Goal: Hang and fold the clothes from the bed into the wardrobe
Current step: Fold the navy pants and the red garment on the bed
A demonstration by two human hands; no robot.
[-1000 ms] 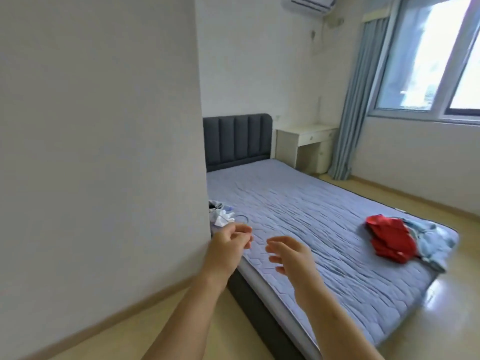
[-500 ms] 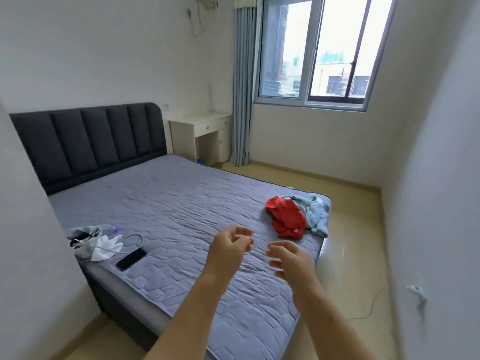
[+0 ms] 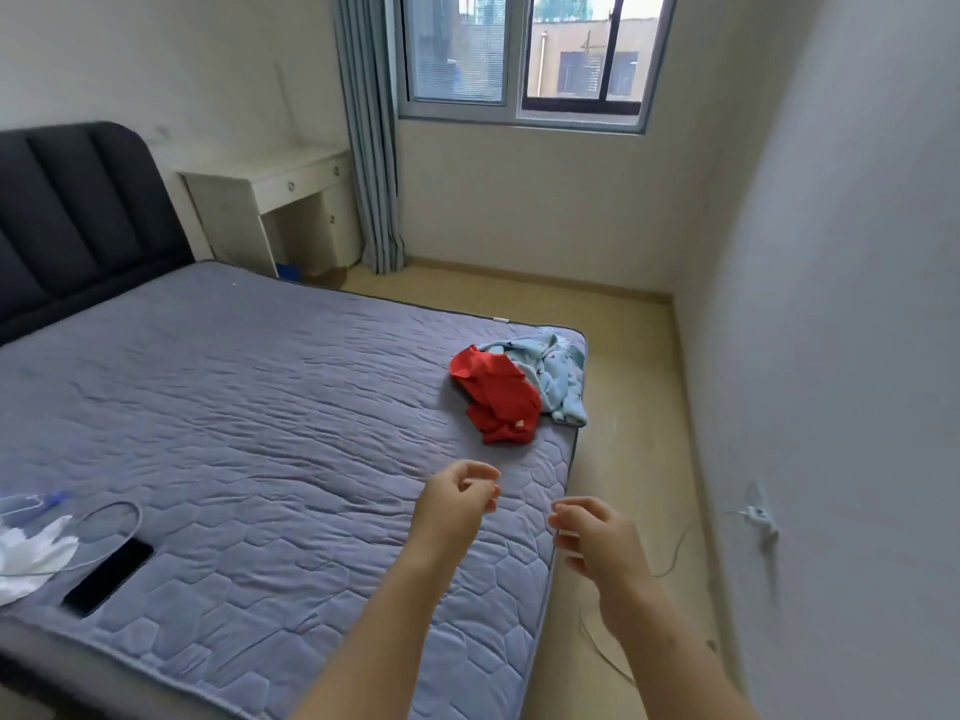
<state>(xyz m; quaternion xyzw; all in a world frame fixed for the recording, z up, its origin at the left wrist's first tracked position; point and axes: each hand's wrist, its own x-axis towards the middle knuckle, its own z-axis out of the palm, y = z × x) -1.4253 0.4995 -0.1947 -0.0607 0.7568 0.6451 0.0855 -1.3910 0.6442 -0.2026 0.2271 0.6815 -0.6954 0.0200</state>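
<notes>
A crumpled red garment [image 3: 496, 394] lies near the far right corner of the bed [image 3: 249, 407], overlapping a light blue patterned garment [image 3: 553, 376] beside it. My left hand [image 3: 454, 504] hovers over the bed's right side, fingers loosely curled and holding nothing, a short way in front of the red garment. My right hand [image 3: 597, 537] hangs just past the bed's right edge, fingers also loosely curled and empty. No wardrobe is in view.
A black phone [image 3: 106, 576], a white cable [image 3: 111, 517] and white cloth items [image 3: 26, 553] lie on the bed's near left. A white desk [image 3: 275, 200] stands by the dark headboard [image 3: 67, 215]. A wall socket with a cord [image 3: 761, 517] is on the right wall.
The view has swung right, away from the left wall, and closer to the bed. The two garments now lie nearer, just ahead of my hands. My hands have spread slightly apart, still empty.
</notes>
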